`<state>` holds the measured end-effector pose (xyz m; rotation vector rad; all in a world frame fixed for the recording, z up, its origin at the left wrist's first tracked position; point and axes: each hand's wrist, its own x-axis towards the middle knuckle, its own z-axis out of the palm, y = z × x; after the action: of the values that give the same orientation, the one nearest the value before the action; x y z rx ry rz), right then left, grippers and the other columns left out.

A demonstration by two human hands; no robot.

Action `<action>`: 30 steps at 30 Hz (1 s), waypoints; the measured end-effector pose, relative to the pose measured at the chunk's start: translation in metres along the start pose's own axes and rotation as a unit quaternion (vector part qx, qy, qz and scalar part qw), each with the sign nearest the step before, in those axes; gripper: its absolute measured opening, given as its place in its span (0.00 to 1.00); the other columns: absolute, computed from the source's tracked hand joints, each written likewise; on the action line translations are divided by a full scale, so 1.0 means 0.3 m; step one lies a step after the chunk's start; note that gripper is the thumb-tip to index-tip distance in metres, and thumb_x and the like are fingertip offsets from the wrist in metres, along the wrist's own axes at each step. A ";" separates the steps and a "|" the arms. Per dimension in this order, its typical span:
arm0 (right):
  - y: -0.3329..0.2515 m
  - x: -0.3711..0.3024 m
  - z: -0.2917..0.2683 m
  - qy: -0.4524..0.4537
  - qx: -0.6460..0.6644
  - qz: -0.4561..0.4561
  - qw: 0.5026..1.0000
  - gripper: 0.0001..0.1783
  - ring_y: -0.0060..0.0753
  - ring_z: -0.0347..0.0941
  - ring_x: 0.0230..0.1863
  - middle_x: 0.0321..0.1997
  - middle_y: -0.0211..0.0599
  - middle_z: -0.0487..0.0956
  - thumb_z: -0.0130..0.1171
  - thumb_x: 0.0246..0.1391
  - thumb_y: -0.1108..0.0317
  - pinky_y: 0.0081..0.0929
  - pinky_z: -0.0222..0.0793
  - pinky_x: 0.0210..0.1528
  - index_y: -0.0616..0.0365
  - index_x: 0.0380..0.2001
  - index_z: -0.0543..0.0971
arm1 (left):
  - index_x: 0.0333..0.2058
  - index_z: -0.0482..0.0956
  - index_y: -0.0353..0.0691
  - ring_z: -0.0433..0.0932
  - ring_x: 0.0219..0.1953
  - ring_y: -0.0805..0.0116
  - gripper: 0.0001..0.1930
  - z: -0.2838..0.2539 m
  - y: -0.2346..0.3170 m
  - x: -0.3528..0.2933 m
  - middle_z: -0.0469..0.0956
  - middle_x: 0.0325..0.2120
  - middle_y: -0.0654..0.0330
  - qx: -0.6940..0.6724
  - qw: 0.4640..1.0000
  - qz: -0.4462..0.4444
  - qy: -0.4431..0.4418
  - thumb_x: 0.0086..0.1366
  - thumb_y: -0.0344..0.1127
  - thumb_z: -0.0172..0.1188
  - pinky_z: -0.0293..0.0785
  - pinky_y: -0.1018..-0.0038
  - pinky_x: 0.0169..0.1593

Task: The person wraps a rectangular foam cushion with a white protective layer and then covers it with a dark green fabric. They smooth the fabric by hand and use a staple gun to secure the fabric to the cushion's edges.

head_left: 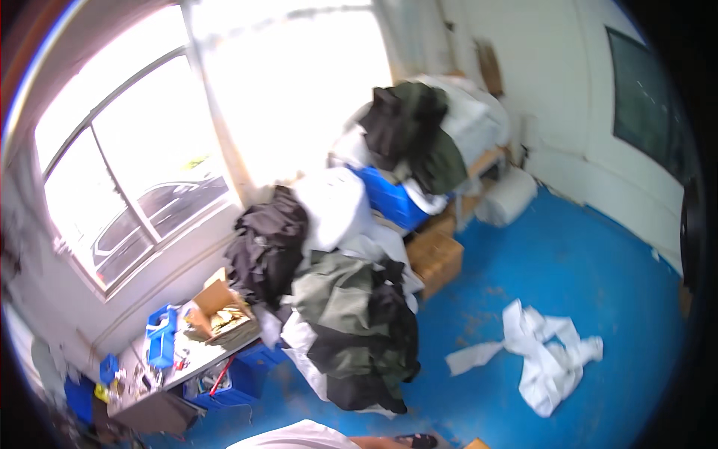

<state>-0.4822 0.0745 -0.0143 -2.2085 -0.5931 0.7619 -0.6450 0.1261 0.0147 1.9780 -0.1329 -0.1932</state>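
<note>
White clothing (299, 436) shows nearest, in front of the fabric heap (355, 329), left of which a carton (215, 296) stands open, likely for reach; hands unseen, I cannot tell openness or grip.

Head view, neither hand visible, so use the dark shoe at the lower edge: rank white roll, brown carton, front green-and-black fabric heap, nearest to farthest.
1. Front green-and-black fabric heap: up and left of the dark shoe.
2. Brown carton: on the floor beyond the heap.
3. White roll: farther back, to the right.
</note>
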 end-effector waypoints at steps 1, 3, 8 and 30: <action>-0.045 -0.010 0.011 -0.010 0.003 -0.018 1.000 0.19 0.40 0.79 0.36 0.35 0.40 0.83 0.52 0.66 0.54 0.41 0.75 0.39 0.58 0.43 0.83 | 0.58 0.75 0.42 0.78 0.50 0.43 0.41 0.009 0.018 0.007 0.79 0.47 0.43 0.015 1.000 0.006 0.010 0.56 0.69 0.64 0.73 0.54 0.53; -0.100 -0.039 0.039 -0.038 0.011 -0.036 0.999 0.19 0.39 0.79 0.35 0.35 0.39 0.83 0.53 0.66 0.55 0.40 0.75 0.39 0.58 0.44 0.83 | 0.58 0.75 0.43 0.78 0.50 0.41 0.42 0.027 0.059 0.015 0.79 0.47 0.41 0.050 0.999 0.008 0.020 0.55 0.70 0.64 0.73 0.52 0.53; -0.152 -0.122 0.075 -0.069 0.021 -0.058 0.996 0.18 0.37 0.78 0.34 0.34 0.36 0.82 0.53 0.66 0.55 0.38 0.74 0.37 0.59 0.45 0.82 | 0.59 0.74 0.44 0.76 0.52 0.38 0.41 0.039 0.086 0.075 0.76 0.51 0.38 0.166 0.986 0.000 0.018 0.57 0.69 0.63 0.73 0.49 0.53; 0.828 -0.700 -0.180 0.094 0.236 0.054 0.966 0.19 0.26 0.72 0.30 0.31 0.25 0.79 0.57 0.66 0.59 0.29 0.69 0.31 0.61 0.51 0.79 | 0.53 0.76 0.47 0.63 0.62 0.44 0.29 0.113 0.086 0.094 0.71 0.54 0.48 0.206 0.946 0.251 0.009 0.53 0.50 0.67 0.58 0.45 0.64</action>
<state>-0.5521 -0.2368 -0.0976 -1.8489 -0.1713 0.6581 -0.6242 0.0803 0.0228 2.2818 -0.7047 0.2018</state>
